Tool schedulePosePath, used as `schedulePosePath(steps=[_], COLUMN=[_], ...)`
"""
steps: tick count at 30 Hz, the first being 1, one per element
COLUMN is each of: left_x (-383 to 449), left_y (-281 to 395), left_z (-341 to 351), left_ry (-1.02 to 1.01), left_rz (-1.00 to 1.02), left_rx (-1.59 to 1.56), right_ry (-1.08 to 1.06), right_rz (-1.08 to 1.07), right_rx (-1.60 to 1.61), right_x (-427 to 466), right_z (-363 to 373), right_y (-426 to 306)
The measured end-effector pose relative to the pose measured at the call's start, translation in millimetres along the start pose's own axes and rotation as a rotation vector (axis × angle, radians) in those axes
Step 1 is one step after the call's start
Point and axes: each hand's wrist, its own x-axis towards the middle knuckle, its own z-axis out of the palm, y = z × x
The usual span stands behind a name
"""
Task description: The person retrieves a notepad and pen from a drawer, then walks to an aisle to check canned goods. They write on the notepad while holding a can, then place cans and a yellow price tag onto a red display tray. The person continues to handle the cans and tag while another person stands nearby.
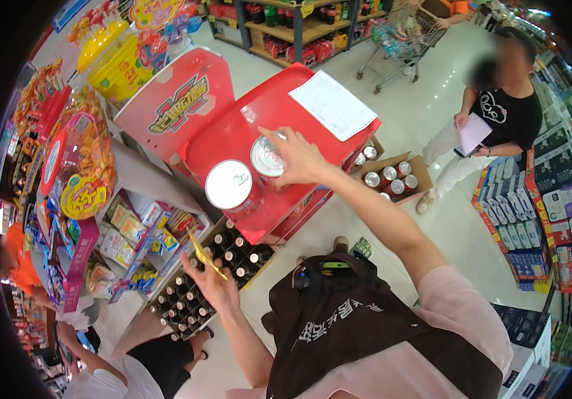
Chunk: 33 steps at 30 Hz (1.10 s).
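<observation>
On the red top of a display stand [246,119] two large cans stand side by side. My right hand [298,155] reaches over from the right, its fingers spread around the smaller-looking can [267,157] and touching its rim. Just left of it is the other can [228,184], with a pale lid and a ring pull. Lower left, my left hand [216,287] is raised beside the stand, holding a thin yellow card or packet [208,255] between thumb and fingers. A printed paper sheet [333,104] lies on the far part of the red top.
A candy rack [141,187] adjoins the stand on the left. Below are crates of dark bottles [181,304]; an open carton of cans [418,174] sits right. A person with papers [508,109] stands right, another person [101,371] lower left. A shopping cart [405,37] is behind.
</observation>
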Motion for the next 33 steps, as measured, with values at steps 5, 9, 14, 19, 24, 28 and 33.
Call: schedulePosePath(steps=[5, 9, 14, 19, 24, 28, 33], left_x=[26.5, 46.0, 85.6, 106.5, 108.7, 102.7, 97.7], left_y=[-0.9, -0.3, -52.9, -83.3, -90.6, -90.3, -101.8], left_z=[-18.4, 14.6, 25.9, 37.3, 43.6, 62.7, 99.4], left_ry=[0.221, 0.143, -0.2, -0.205, -0.204, -0.151, -0.037], left_rz=[0.344, 0.783, 0.671, 0.645, 0.754, 0.837, 0.947], left_rx=[0.347, 0.797, 1.064, 1.175, 1.164, 1.245, 1.229], right_ry=[0.392, 0.563, 0.683, 0.769, 0.804, 0.673, 0.236], right_rz=[0.072, 0.078, 0.086, 0.194, 0.209, 0.086, 0.044], right_rx=[0.237, 0.487, 0.666, 0.523, 0.582, 0.38, 0.237], right_x=[-31.1, -66.8, -112.2, -160.0, -166.0, -119.3, -27.1], right_z=[9.9, -14.3, -29.2, -52.6, -62.4, -77.5, -76.2], right_y=[18.5, 5.3, 17.1, 31.4, 58.7, 78.5, 85.3])
